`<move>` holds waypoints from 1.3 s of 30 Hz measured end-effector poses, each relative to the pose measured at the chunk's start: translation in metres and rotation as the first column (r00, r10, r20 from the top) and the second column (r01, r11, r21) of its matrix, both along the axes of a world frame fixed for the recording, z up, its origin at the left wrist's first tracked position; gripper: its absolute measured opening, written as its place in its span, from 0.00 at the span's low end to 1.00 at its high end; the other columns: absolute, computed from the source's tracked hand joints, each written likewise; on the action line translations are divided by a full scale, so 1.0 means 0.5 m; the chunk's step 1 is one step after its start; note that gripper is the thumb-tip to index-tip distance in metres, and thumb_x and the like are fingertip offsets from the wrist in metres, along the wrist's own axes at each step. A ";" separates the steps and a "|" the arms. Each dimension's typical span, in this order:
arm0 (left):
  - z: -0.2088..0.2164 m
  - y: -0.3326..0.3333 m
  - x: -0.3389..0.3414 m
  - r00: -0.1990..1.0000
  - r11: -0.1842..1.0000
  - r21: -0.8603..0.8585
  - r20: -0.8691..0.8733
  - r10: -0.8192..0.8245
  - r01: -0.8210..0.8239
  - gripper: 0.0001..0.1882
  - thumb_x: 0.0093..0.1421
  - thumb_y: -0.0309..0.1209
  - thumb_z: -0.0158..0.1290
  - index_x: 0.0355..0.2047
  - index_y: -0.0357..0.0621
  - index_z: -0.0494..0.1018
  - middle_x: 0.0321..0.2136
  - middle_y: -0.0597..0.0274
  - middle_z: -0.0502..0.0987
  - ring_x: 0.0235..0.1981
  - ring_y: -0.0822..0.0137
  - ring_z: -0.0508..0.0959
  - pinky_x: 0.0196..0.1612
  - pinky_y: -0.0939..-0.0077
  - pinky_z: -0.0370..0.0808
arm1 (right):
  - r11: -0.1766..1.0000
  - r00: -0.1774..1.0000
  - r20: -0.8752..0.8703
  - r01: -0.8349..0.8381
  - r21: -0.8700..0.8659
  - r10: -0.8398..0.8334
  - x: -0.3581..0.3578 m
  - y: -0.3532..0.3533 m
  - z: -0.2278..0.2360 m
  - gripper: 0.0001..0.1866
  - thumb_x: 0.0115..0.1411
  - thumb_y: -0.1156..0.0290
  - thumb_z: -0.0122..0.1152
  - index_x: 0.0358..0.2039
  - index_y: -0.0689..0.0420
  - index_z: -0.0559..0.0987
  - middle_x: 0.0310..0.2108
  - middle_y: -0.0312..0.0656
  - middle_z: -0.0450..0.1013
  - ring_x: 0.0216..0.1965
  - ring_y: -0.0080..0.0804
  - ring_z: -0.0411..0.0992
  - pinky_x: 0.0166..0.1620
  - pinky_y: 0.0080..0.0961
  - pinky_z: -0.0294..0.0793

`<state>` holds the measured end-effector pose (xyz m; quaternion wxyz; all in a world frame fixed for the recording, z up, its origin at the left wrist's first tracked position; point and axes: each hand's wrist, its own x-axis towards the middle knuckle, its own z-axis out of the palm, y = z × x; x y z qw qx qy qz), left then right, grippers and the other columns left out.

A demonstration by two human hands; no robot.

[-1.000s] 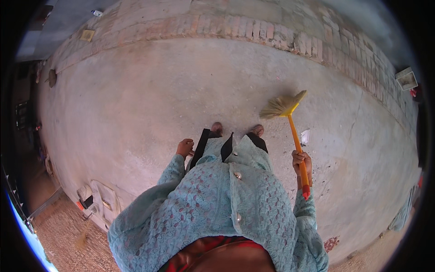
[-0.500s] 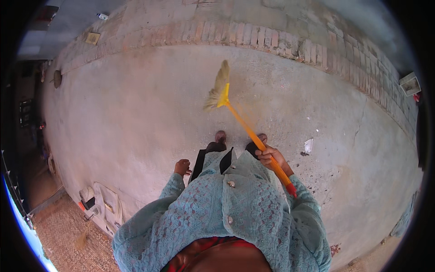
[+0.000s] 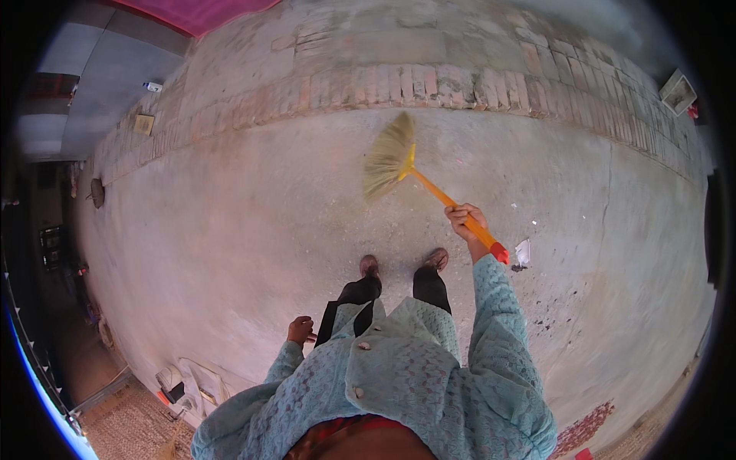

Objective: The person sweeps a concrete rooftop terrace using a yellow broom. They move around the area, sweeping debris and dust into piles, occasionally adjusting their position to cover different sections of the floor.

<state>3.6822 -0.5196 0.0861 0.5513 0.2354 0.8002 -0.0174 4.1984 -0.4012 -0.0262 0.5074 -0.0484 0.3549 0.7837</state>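
My right hand (image 3: 464, 219) is closed around the orange handle of a broom (image 3: 387, 157), a little above the handle's red end. The broom's yellow collar and pale, fanned bristles point away from me, to the far left of that hand. The bristles look spread against the concrete floor (image 3: 253, 199), short of the brick edging. My left hand (image 3: 300, 330) hangs low beside my left hip with its fingers curled in, and nothing shows in it. Pale specks of debris lie on the floor between my shoes and the bristles.
A raised brick edging (image 3: 418, 84) runs along the far side. Right of my right hand lies a crumpled white scrap (image 3: 523, 251) with dark bits around it. At the lower left is a whitish object (image 3: 201, 387). A framed item (image 3: 678, 93) leans at the far right.
My right arm has stretched forward, carrying the broom farther from my body and slightly right. The bristles have fanned wider. My left hand sits lower in view, and the brick edging appears lower too.
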 end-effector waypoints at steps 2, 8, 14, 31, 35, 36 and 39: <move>-0.009 0.019 0.019 0.999 0.999 0.016 0.022 -0.031 0.031 0.16 0.47 0.30 0.46 0.38 0.40 0.65 0.19 0.58 0.68 0.14 0.64 0.73 0.15 0.72 0.72 | 0.996 0.990 0.109 0.094 -0.009 -0.092 0.103 -0.060 0.025 0.12 0.46 0.78 0.40 0.30 0.74 0.57 0.23 0.43 0.58 0.15 0.21 0.63 0.16 0.13 0.66; -0.008 0.091 0.097 0.992 0.992 0.057 0.053 -0.113 0.110 0.16 0.48 0.29 0.45 0.38 0.39 0.65 0.19 0.59 0.68 0.14 0.66 0.72 0.14 0.75 0.71 | 0.966 0.938 0.263 0.251 -0.065 -0.226 0.356 -0.249 0.087 0.10 0.46 0.78 0.40 0.29 0.73 0.58 0.22 0.42 0.60 0.15 0.22 0.63 0.18 0.13 0.68; 0.013 0.132 0.166 0.983 0.980 0.120 0.073 -0.170 0.161 0.15 0.48 0.30 0.45 0.38 0.40 0.65 0.19 0.59 0.69 0.14 0.67 0.72 0.14 0.75 0.71 | 0.946 0.803 0.574 0.291 -0.140 -0.162 0.339 -0.382 0.205 0.18 0.47 0.81 0.40 0.38 0.49 0.62 0.21 0.40 0.59 0.13 0.15 0.57 0.15 0.08 0.61; 0.055 0.228 0.320 0.956 0.943 0.178 0.035 -0.292 0.281 0.15 0.49 0.31 0.46 0.38 0.41 0.65 0.20 0.59 0.68 0.14 0.65 0.72 0.15 0.73 0.71 | 0.978 0.962 0.271 0.070 -0.197 -0.014 0.180 -0.501 0.194 0.21 0.46 0.84 0.42 0.40 0.49 0.57 0.21 0.44 0.60 0.12 0.17 0.57 0.13 0.10 0.61; 0.025 0.256 0.307 0.960 0.955 0.100 -0.007 -0.279 0.278 0.14 0.49 0.31 0.45 0.37 0.42 0.66 0.19 0.59 0.67 0.14 0.64 0.72 0.15 0.73 0.71 | 0.953 0.894 0.437 0.208 -0.221 -0.094 0.311 -0.523 0.168 0.15 0.48 0.80 0.41 0.37 0.55 0.60 0.21 0.43 0.61 0.13 0.18 0.60 0.15 0.13 0.66; 0.006 0.265 0.308 0.953 0.951 0.071 -0.011 -0.302 0.302 0.14 0.49 0.32 0.45 0.37 0.42 0.66 0.18 0.59 0.67 0.14 0.64 0.72 0.15 0.72 0.71 | 0.948 0.868 0.486 0.236 -0.213 -0.107 0.345 -0.523 0.174 0.15 0.48 0.80 0.41 0.37 0.55 0.60 0.20 0.43 0.61 0.13 0.18 0.60 0.15 0.13 0.66; -0.072 0.309 0.316 0.898 0.901 0.021 0.073 -0.433 0.433 0.13 0.49 0.32 0.45 0.36 0.42 0.66 0.18 0.60 0.67 0.14 0.63 0.73 0.15 0.70 0.71 | 0.894 0.763 0.646 0.301 -0.333 -0.016 0.387 -0.483 0.242 0.23 0.47 0.81 0.41 0.44 0.46 0.59 0.18 0.39 0.59 0.12 0.18 0.58 0.14 0.13 0.63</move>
